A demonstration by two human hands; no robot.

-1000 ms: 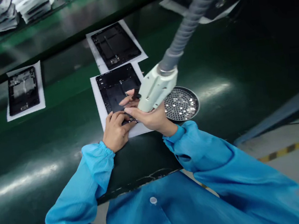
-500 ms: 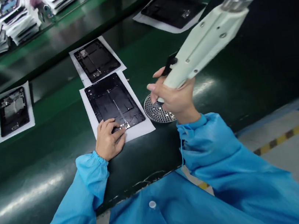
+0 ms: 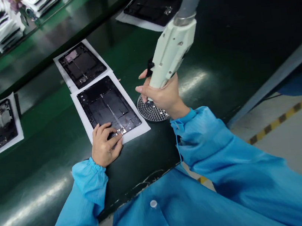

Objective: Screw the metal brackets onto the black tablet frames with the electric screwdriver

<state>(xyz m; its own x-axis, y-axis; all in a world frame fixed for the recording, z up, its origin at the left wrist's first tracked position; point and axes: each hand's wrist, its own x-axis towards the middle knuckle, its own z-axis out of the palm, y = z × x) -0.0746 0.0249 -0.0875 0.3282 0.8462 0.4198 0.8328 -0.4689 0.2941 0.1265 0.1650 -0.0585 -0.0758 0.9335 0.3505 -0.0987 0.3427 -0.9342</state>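
A black tablet housing [image 3: 102, 110] lies on a white sheet [image 3: 143, 127], with a thin strip running down its middle to a small circuit board [image 3: 121, 131]. My left hand [image 3: 106, 143] rests at the housing's lower left, fingers apart, fingertips by that board. In my right hand [image 3: 167, 95] is a pale green electric screwdriver [image 3: 170, 50], its tail leading up to a grey sleeve. Its lower end points down at a round metal screw tray [image 3: 153, 112] full of small holes; the very tip is hidden by my fingers. The tray stands just right of the sheet.
Another tablet housing [image 3: 82, 64] lies behind the near one. More lie at the far left [image 3: 1, 124] and the back right [image 3: 150, 8], each on white paper. Stacks of paper-layered parts [image 3: 4, 28] stand on the raised shelf. The green bench [image 3: 145, 155] ends close to my body.
The screwdriver has swung to a more upright angle, its upper end moving left, still over the tray. My left hand stays on the housing; the whole view has shifted slightly.
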